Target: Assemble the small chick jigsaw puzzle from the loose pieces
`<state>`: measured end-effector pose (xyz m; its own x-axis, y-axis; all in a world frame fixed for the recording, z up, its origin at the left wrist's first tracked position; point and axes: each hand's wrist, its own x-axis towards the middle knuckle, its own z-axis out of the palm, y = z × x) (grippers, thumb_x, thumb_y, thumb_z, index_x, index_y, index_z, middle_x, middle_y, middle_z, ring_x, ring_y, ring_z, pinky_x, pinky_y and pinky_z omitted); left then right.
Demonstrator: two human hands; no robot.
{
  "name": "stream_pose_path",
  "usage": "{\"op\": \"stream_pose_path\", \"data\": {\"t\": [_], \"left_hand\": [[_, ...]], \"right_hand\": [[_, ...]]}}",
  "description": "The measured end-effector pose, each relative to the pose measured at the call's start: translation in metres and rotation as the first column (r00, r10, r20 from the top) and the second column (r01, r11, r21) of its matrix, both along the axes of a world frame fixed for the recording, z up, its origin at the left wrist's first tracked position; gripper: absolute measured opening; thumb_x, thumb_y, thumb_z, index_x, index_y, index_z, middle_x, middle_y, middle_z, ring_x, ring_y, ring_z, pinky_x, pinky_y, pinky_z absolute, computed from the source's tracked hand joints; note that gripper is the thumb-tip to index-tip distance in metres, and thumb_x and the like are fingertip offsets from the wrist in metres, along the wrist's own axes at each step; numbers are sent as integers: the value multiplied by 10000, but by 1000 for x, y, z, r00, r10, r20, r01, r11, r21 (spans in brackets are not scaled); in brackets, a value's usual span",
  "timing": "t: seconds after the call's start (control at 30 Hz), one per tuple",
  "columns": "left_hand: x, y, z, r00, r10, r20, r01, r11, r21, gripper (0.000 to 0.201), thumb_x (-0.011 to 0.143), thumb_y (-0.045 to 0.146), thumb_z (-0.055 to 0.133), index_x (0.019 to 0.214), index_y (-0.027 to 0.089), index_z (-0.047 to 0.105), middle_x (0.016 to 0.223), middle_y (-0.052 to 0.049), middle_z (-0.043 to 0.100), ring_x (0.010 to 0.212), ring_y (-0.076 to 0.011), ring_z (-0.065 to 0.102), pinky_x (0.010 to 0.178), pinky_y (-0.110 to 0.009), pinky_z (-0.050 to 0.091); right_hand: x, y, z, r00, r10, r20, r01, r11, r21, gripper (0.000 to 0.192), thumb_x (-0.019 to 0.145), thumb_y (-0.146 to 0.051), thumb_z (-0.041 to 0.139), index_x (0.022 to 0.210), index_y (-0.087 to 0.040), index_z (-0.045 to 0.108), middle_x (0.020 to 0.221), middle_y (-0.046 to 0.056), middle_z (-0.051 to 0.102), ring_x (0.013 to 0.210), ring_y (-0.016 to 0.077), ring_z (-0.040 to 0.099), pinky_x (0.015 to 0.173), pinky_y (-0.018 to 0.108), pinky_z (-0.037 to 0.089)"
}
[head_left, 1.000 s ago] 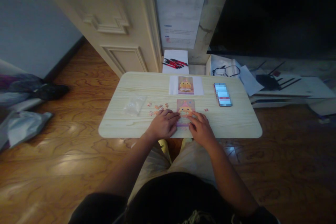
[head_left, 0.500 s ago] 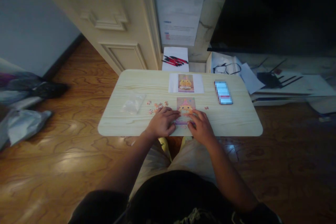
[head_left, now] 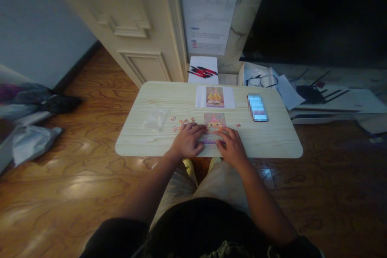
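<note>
A small jigsaw puzzle point(head_left: 214, 122) with a yellow chick picture lies near the front edge of a light wooden table point(head_left: 272, 141). My left hand point(head_left: 188, 141) rests palm down on the puzzle's left side, fingers pointing right. My right hand point(head_left: 232, 145) lies flat over its lower right part. Both hands press on the puzzle and cover its lower half. Loose puzzle pieces point(head_left: 181, 123) are scattered just left of it, and one lone piece point(head_left: 238, 125) sits to its right.
A reference picture point(head_left: 215, 96) of the chick lies at the table's back edge. A phone point(head_left: 257, 107) lies to the right, a clear plastic bag point(head_left: 155, 119) to the left. Red pens point(head_left: 203, 72), papers and cables lie on the floor behind. Bags point(head_left: 27, 137) are at the left.
Both hands stay on the puzzle with only slight finger shifts. The camera view has moved a little.
</note>
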<state>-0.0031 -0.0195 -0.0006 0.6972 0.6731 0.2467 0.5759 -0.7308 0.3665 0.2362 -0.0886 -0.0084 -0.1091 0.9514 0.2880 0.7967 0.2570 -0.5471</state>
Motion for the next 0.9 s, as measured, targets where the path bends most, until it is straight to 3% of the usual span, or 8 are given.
{"op": "stream_pose_path", "data": {"t": [0.23,0.7,0.77,0.9], "left_hand": [[2,0,-2,999,1,-54,0,1000,28,562,833,351,598,1376,229,671,1439,-65,647,1236,-365,529,1020,-561,428],[2,0,-2,998,-11,-69,13,999,31,560,864,377,604,1411,264,641,1517,-71,589,1304,-371,524,1066,-575,415],[2,0,-2,999,-2,-49,4,999,40,545,889,384,593,1417,251,627,1521,-80,583,1310,-360,528,1079,-566,417],[2,-1,-1,1000,26,0,-26,999,47,476,937,411,575,1379,246,637,1497,-94,597,1309,-339,547,1088,-544,430]], "right_hand": [[1,-1,0,1000,2,3,-2,1000,-1,424,931,-193,642,1347,-255,691,1383,121,592,1318,306,519,1172,508,438],[-1,-2,4,999,33,-12,-33,999,10,451,957,-222,631,1398,-311,668,1414,87,604,1310,296,521,1160,518,446],[9,1,2,998,2,-68,1,999,51,398,967,-223,609,1348,-299,699,1389,86,620,1299,283,535,1163,513,447],[46,14,-5,980,-181,-82,188,977,96,361,963,-175,534,1247,-248,746,1281,110,653,1218,275,574,1118,492,478]]}}
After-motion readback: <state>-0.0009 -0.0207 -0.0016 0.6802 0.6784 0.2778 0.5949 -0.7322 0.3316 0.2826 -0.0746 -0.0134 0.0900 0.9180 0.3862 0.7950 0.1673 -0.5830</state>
